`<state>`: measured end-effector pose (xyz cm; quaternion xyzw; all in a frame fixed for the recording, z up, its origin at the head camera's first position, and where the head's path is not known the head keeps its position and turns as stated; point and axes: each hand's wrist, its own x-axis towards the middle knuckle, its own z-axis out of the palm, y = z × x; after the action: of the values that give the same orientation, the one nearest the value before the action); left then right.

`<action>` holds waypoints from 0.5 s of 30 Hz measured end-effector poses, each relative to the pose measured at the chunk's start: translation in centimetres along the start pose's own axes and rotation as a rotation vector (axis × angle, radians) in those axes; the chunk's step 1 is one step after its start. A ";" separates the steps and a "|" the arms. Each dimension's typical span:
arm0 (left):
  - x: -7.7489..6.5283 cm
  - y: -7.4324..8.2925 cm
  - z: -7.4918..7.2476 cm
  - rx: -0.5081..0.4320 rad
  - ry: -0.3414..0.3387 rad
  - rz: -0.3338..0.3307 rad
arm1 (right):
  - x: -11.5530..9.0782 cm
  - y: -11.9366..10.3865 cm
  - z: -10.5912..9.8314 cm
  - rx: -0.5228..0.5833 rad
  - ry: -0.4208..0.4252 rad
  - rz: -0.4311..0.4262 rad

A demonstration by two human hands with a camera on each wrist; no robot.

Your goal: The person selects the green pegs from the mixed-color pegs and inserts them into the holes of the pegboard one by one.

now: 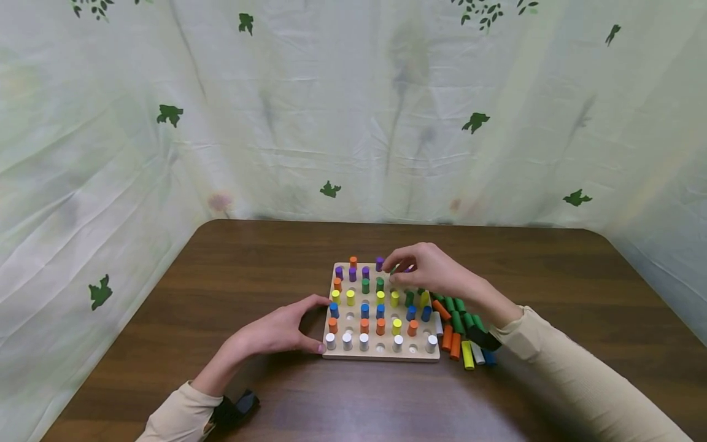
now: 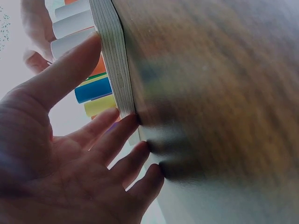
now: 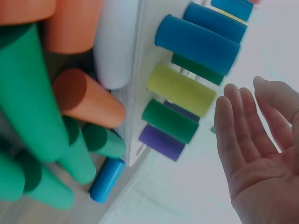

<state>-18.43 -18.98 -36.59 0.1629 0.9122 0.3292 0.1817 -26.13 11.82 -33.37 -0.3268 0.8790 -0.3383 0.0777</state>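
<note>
A wooden pegboard [image 1: 381,358] stands on the table, with rows of white, orange, blue, yellow, green and purple pegs upright in its holes. My left hand [image 1: 282,325] rests against the board's left side, thumb at the near corner and fingers spread farther back; the left wrist view shows the thumb tip on the board's edge [image 2: 116,60]. Over the board's far right part, my right hand [image 1: 431,269] pinches a green peg [image 1: 393,269], mostly covered by the fingers. In the right wrist view, a yellow peg [image 3: 182,89] and a blue peg [image 3: 198,44] stand near that hand.
Loose pegs lie heaped along the board's right side: green pegs [image 1: 457,321], orange pegs [image 1: 455,346], a yellow peg [image 1: 467,355] and others. My right forearm [image 1: 552,344] passes above them. A pale curtain [image 1: 353,123] hangs behind the table [image 1: 248,258].
</note>
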 end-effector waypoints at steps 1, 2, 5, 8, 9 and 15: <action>0.0 0.0 0.0 -0.001 0.000 -0.002 | -0.2 -0.1 -0.2 0.002 0.008 -0.003; 0.0 0.0 0.0 -0.002 0.001 -0.006 | -0.4 -0.1 -0.3 0.003 0.014 -0.003; 0.0 0.0 0.0 -0.004 0.004 -0.016 | -1.1 -0.1 -0.8 -0.001 0.034 -0.008; -0.1 0.0 0.0 -0.006 0.003 -0.023 | -1.8 0.1 -1.2 -0.013 0.054 -0.004; 0.0 0.0 0.0 -0.007 0.003 -0.024 | -2.1 0.2 -1.4 -0.012 0.059 0.001; 0.0 0.1 0.1 -0.004 0.003 -0.018 | -4.1 0.6 -2.5 -0.015 0.095 0.043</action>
<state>-18.41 -18.89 -36.59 0.1540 0.9132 0.3296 0.1837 -24.20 16.05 -32.22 -0.2919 0.8912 -0.3449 0.0408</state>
